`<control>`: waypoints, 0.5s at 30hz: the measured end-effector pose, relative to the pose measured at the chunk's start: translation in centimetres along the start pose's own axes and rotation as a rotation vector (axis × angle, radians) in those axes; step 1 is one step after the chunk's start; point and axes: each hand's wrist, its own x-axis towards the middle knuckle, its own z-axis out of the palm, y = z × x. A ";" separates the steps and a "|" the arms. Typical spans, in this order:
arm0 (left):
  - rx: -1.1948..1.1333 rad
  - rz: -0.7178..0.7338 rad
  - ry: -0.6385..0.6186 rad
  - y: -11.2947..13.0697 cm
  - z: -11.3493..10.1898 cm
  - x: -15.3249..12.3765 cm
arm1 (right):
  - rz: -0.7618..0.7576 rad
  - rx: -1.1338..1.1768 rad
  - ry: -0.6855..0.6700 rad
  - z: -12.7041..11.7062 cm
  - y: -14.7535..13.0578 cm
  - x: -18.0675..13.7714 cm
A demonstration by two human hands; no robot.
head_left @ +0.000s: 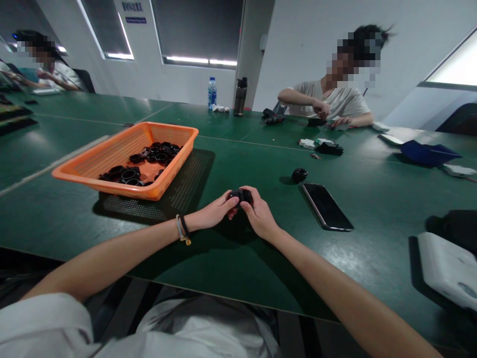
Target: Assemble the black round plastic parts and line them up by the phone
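Between my two hands I hold a small black plastic part [241, 195], just above the green table. My left hand [218, 210] grips its left side with thumb and fingers. On its other side, my right hand [260, 211] pinches it, thumb in front and fingers over the top. The fingers cover much of the part, so its exact shape cannot be made out. To the left stands an orange plastic basket [171, 183] with several black ring-shaped parts [160, 153] in it. A similar round black part [299, 175] lies on the table to the right of my hands.
A smartphone [328, 206] lies right of my hands, and a white device [449, 268] sits at the right edge. Across the green table [238, 159] are a water bottle [212, 93], a dark tumbler [240, 97] and a blue tray [428, 153]. One person works opposite, another far left.
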 end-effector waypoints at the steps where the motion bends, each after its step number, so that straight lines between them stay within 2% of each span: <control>1: -0.013 -0.008 -0.003 0.0 0.0 0.0 | 0.013 0.001 -0.004 0.1 0.0 0.0; 4: -0.045 -0.035 -0.003 0.2 0.1 0.0 | 0.022 -0.003 0.013 0.3 0.0 0.0; 12: 0.106 -0.024 0.019 0.8 0.5 -0.5 | 0.021 0.005 0.079 0.7 -0.1 -0.3; 15: 0.195 0.040 0.051 0.8 0.6 -0.7 | 0.057 0.029 0.098 0.9 -0.5 -0.5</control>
